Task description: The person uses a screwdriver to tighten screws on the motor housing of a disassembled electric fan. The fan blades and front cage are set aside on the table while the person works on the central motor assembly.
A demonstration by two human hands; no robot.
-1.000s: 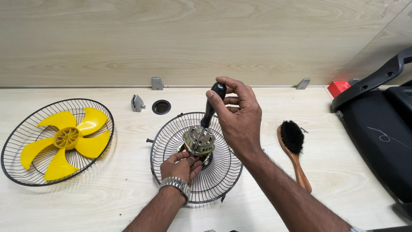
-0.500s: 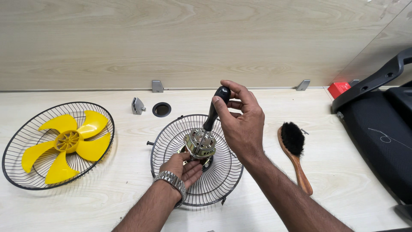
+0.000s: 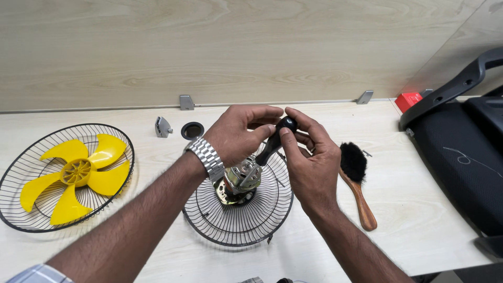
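A black wire fan guard (image 3: 238, 220) lies on the light wooden table, with a bare metal fan motor (image 3: 242, 180) standing in its middle. A black screwdriver (image 3: 272, 140) rises at a slant from the motor. My left hand (image 3: 238, 135), with a metal watch on its wrist, has its fingers at the screwdriver's top. My right hand (image 3: 309, 162) grips the same black handle from the right. Both hands meet above the guard.
A second wire guard (image 3: 31, 209) holding a yellow fan blade (image 3: 76, 175) lies at the left. A wooden-handled black brush (image 3: 357, 181) lies right of the centre guard. A metal clip (image 3: 163, 127), a round black cap (image 3: 192, 130) and a black case (image 3: 461, 152) are also in view.
My left hand has risen from the motor's base in the guard up to the screwdriver's top, joining my right hand there. The screwdriver stays standing on the motor.
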